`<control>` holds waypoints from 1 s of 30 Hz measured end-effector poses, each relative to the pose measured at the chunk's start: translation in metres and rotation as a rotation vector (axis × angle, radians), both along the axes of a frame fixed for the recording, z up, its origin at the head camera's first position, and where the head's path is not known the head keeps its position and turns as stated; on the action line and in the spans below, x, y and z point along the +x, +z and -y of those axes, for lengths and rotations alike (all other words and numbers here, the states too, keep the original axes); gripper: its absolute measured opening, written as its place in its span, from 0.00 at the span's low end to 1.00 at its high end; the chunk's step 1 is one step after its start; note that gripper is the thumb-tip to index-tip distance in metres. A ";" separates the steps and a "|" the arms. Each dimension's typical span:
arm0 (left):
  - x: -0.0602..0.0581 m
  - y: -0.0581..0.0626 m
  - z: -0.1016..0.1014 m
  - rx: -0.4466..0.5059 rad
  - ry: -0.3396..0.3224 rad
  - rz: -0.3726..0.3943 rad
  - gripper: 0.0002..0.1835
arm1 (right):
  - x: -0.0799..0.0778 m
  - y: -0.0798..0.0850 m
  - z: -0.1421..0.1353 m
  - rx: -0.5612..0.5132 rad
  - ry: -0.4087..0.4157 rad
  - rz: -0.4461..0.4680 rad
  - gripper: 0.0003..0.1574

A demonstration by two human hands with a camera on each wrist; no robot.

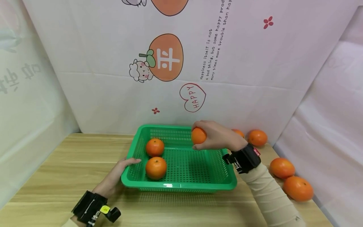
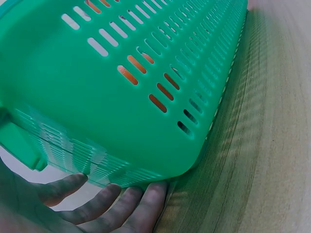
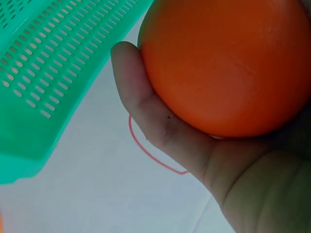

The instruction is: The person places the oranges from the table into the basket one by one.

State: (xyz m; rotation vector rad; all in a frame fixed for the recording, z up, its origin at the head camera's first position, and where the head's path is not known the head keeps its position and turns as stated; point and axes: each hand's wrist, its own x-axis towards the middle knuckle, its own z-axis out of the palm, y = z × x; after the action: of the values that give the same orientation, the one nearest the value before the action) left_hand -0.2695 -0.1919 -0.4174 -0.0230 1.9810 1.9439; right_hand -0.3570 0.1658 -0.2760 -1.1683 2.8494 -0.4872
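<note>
Orange [image 1: 198, 136] above basket rim [image 1: 195, 186]

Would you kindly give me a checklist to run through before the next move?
1. Right hand grips the held orange: ok, thumb and fingers hold it.
2. Left hand at the green basket: ok, thumb over its left rim.
3. Room in the basket: ok, bare floor right of the two inside oranges.
4. Held orange clear of the rim: cannot tell, height unclear.
5. All oranges collected: not ok, four outer oranges lie on the table.
</note>
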 end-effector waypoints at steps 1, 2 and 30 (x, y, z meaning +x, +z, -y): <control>0.000 0.000 0.000 -0.001 -0.001 0.001 0.44 | -0.001 0.000 0.002 -0.004 0.006 -0.002 0.32; 0.000 0.000 0.000 -0.004 0.000 0.003 0.44 | -0.002 0.000 0.004 -0.007 0.011 -0.002 0.32; 0.000 0.000 0.000 -0.011 0.028 0.005 0.43 | -0.024 -0.032 0.051 0.070 0.094 0.024 0.37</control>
State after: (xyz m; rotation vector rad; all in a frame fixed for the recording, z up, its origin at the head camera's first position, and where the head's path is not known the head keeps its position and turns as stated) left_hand -0.2699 -0.1922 -0.4176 -0.0588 1.9986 1.9491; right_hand -0.3805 0.1144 -0.3082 -1.2680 2.7513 -0.3909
